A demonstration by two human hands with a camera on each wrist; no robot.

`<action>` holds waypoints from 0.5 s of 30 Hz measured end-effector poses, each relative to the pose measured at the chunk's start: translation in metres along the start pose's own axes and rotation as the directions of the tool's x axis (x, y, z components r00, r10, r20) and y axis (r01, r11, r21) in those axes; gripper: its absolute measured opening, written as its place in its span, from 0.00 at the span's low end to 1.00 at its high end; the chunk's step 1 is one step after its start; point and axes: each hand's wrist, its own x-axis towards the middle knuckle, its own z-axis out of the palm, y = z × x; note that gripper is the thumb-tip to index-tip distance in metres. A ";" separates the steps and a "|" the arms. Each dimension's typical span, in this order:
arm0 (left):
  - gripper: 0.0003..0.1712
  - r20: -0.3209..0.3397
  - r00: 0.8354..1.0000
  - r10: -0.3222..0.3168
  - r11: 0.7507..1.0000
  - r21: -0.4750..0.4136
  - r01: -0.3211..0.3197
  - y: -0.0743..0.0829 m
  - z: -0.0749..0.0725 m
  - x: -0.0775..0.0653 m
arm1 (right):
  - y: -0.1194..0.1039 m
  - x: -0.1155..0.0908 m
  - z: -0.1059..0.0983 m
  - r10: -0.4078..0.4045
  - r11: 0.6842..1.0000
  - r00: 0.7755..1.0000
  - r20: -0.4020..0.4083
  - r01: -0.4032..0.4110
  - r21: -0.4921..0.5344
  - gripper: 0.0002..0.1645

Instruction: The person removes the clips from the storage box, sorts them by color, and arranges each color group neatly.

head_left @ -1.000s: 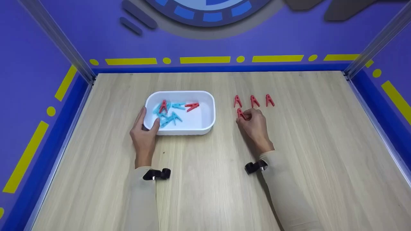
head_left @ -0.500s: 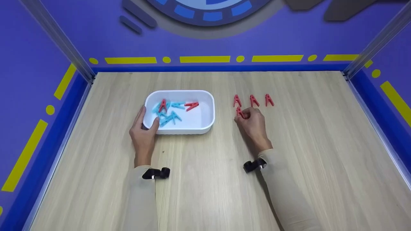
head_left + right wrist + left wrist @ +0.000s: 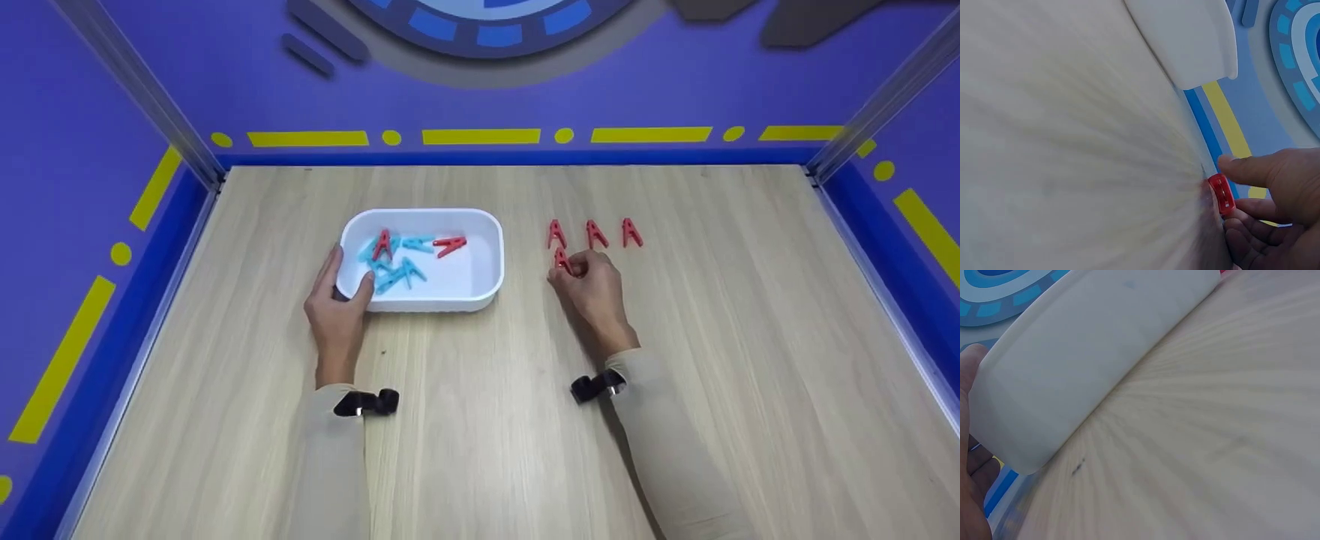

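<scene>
In the head view a white plastic tub stands left of centre. My left hand grips its near left corner, thumb at the rim and the other fingers round the outside. Several light blue clothespins and two red ones lie inside. My right hand is right of the tub, low at the table, holding a red clothespin between thumb and fingers. In the right wrist view this clothespin shows end-on beside the fingertips.
Three red clothespins lie in a row on the wooden table, just beyond my right hand. Blue printed panels enclose the back and both sides. A black wrist camera sits on each sleeve.
My right hand has shifted the red clothespin slightly away from me, closer to the row. The left hand and the tub stay in place.
</scene>
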 end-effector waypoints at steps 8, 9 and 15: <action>0.40 0.009 1.000 -0.007 1.000 0.014 0.007 0.000 0.000 -0.001 | -0.009 0.000 -0.005 -0.040 0.999 0.999 -0.027 0.041 0.036 0.19; 0.40 0.009 1.000 -0.011 1.000 0.022 0.011 0.000 0.000 -0.001 | -0.011 0.000 -0.005 -0.052 0.997 0.998 -0.024 0.053 0.051 0.19; 0.40 0.008 1.000 -0.010 1.000 0.023 0.010 -0.002 -0.001 0.000 | -0.029 -0.001 -0.001 -0.141 0.981 0.989 0.038 0.134 0.140 0.20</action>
